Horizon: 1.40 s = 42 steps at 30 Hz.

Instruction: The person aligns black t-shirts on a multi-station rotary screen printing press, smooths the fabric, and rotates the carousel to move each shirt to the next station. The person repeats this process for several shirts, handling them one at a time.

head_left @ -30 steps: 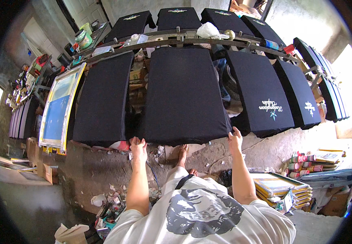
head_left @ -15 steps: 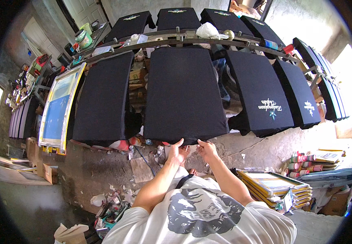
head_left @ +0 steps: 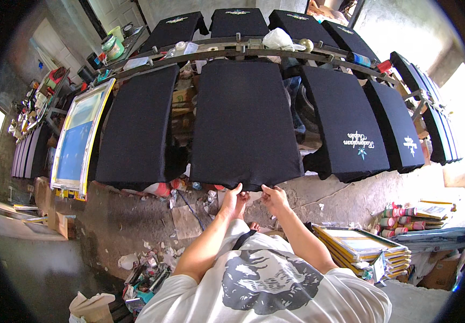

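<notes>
A black shirt (head_left: 243, 121) is stretched over the board in front of me. My left hand (head_left: 233, 200) and my right hand (head_left: 272, 198) are close together at the middle of its front hem, thumbs up, each pinching the fabric. Left of it lies a plain black shirt (head_left: 133, 129) on its board. To the right is another black shirt (head_left: 340, 107) with white lettering and a light blue star near its front end.
A yellow-edged screen frame (head_left: 79, 140) leans at the left. A metal rail (head_left: 264, 52) with tubs and a white bag (head_left: 278, 37) runs behind the boards, with more printed shirts (head_left: 238, 21) beyond. Stacked screens (head_left: 359, 242) and paint cans (head_left: 393, 220) sit low right; scraps litter the floor.
Both hands have moved inward from the shirt's two front corners to the middle of its hem. The fabric there is now pulled into a small peak.
</notes>
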{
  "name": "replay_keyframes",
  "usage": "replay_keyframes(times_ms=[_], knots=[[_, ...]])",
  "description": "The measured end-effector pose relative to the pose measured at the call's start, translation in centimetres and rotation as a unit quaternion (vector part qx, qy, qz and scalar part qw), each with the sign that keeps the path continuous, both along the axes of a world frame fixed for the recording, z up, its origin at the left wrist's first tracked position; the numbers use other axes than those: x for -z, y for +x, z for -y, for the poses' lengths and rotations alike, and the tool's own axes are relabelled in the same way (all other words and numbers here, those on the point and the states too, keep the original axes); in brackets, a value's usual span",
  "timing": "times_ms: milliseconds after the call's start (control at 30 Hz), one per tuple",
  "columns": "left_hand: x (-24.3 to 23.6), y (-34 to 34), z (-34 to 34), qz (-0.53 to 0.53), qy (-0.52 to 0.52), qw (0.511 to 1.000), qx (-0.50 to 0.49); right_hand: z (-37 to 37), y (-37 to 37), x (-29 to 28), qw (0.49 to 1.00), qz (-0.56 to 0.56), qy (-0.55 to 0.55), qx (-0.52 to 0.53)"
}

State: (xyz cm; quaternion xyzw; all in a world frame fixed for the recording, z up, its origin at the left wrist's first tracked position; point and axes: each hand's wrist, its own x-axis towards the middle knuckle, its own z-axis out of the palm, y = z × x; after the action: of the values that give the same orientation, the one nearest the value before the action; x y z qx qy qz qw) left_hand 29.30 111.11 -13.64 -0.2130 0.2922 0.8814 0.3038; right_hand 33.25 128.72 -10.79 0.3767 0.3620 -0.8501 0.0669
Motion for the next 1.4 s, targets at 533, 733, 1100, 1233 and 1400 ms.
replay_keyframes(times_ms=[533, 733, 1100, 1233, 1400], knots=[[2.1, -0.2, 6.8, 0.028, -0.201, 0.958, 0.201, -0.3, 1.3, -0.8, 0.984, 0.049, 0.17, -0.013], [-6.3, -3.3, 10.7, -0.111, -0.244, 0.931, 0.25, -2.5, 0.2, -4.2, 0.927, -0.112, 0.354, 0.052], [-7.2, -20.5, 12.2, -0.163, -0.457, 0.874, -0.036, -2.4, -27.0, -8.5, 0.709, -0.209, 0.606, -0.294], [-2.8, -25.4, 11.8, -0.196, -0.525, 0.828, -0.021, 1.4, -40.6, -8.8, 0.635, -0.265, 0.626, -0.367], [-0.6, -27.4, 12.1, -0.02, -0.417, 0.893, 0.166, 5.9, -56.3, -6.5, 0.554, -0.371, 0.651, -0.363]])
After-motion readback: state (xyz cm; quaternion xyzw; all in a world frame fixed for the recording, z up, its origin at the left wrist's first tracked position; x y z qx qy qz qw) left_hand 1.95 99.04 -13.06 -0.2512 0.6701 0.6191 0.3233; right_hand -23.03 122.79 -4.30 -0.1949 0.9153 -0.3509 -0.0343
